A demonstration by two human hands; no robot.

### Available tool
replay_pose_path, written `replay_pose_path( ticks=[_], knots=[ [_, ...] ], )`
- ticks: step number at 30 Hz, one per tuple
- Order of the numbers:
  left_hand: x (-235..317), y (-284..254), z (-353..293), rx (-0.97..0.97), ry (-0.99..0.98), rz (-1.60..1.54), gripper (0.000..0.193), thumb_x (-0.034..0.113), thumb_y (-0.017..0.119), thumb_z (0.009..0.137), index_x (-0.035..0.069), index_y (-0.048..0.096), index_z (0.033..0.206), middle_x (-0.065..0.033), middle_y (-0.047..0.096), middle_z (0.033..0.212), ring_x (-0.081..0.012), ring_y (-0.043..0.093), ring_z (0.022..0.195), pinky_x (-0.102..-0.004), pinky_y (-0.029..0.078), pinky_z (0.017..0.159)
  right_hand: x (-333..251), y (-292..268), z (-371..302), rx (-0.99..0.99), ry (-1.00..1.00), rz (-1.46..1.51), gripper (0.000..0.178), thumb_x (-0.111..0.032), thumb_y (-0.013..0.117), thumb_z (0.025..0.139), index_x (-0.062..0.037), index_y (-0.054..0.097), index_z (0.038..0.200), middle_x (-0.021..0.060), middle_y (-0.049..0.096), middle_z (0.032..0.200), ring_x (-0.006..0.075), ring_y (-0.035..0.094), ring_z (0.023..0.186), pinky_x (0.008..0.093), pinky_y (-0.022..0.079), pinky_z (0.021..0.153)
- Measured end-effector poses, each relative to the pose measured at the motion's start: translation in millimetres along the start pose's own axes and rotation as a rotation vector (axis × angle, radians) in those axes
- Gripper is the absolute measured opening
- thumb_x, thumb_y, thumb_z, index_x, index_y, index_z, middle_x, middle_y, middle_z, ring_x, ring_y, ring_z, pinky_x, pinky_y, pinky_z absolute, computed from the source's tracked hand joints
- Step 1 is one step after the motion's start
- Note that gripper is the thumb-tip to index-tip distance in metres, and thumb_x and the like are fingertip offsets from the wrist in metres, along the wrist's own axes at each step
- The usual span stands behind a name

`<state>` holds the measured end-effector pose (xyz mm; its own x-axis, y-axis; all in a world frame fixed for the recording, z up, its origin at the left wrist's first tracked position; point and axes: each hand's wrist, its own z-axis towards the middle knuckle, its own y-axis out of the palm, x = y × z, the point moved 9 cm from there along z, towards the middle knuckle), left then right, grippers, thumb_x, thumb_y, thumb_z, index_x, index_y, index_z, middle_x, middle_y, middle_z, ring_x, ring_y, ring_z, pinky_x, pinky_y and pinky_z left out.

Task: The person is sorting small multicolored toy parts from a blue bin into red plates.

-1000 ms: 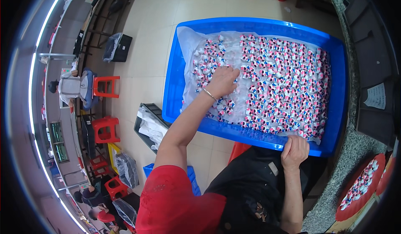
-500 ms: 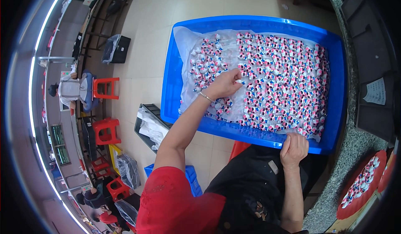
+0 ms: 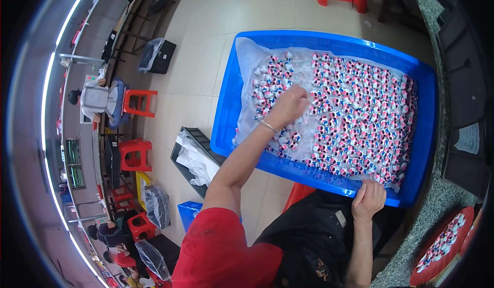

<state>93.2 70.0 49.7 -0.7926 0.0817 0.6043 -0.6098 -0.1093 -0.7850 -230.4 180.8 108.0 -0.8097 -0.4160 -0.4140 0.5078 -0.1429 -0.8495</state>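
Observation:
A large blue plastic tray (image 3: 329, 36) is lined with a thin white sheet (image 3: 249, 51). Many small white figurines (image 3: 360, 113) with pink, blue and black patches stand in close rows on its right side; looser figurines (image 3: 272, 74) lie bunched on the left. Over the strip between the two groups is my left hand (image 3: 290, 105), a bracelet on its wrist. Its fingers are drawn together and slightly blurred, so what they hold is hidden. My right hand (image 3: 369, 200) is closed round the near rim of the tray, towards its right corner.
A speckled counter (image 3: 437, 221) runs along the right, bearing a red dish (image 3: 447, 244) of similar figurines. Left of the tray stands a dark crate (image 3: 193, 162) with white sheeting. Red stools (image 3: 139, 103) and a black bin (image 3: 159, 56) line the left workbench, where other people sit.
The whole view has shifted, so the tray appears farther right and lower. My left hand remains over the strip between the groups, its fingers now turned more downward; my right hand stays on the rim.

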Motion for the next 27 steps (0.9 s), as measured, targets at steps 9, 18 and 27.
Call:
replay_pose_path(
  ticks=[9, 18, 27],
  knots=[
    [-42.4, -45.2, 10.5, -0.179, -0.162, 0.587, 0.030, 0.038, 0.071, 0.075, 0.010, 0.066, 0.085, -0.0118, 0.067, 0.075, -0.0328, 0.067, 0.077, -0.0464, 0.051, 0.068, -2.6, -0.5, 2.4, 0.021, -0.015, 0.009, 0.011, -0.009, 0.053, 0.090, -0.0054, 0.063, 0.086, 0.0096, 0.064, 0.085, 0.0282, 0.061, 0.078, 0.0386, 0.044, 0.071],
    [-4.8, -34.8, -7.1, -0.189, -0.175, 0.058, 0.027, 0.014, 0.066, 0.073, 0.004, 0.057, 0.097, -0.0183, 0.065, 0.090, -0.0367, 0.064, 0.085, -0.0466, 0.050, 0.073, 0.2, -2.5, 0.5, 0.037, -0.011, -0.005, 0.010, -0.009, 0.053, 0.089, -0.0057, 0.062, 0.085, 0.0090, 0.064, 0.082, 0.0276, 0.060, 0.075, 0.0379, 0.043, 0.069],
    [44.5, 26.9, -37.3, -0.184, 0.275, 0.016, 0.023, 0.004, 0.065, 0.077, 0.003, 0.058, 0.099, -0.0148, 0.057, 0.103, -0.0332, 0.058, 0.096, -0.0414, 0.049, 0.083, -3.9, -0.2, 2.2, 0.007, -0.025, -0.008, 0.007, -0.010, 0.056, 0.086, -0.0061, 0.063, 0.086, 0.0070, 0.063, 0.083, 0.0255, 0.060, 0.075, 0.0363, 0.044, 0.071]
  ],
)
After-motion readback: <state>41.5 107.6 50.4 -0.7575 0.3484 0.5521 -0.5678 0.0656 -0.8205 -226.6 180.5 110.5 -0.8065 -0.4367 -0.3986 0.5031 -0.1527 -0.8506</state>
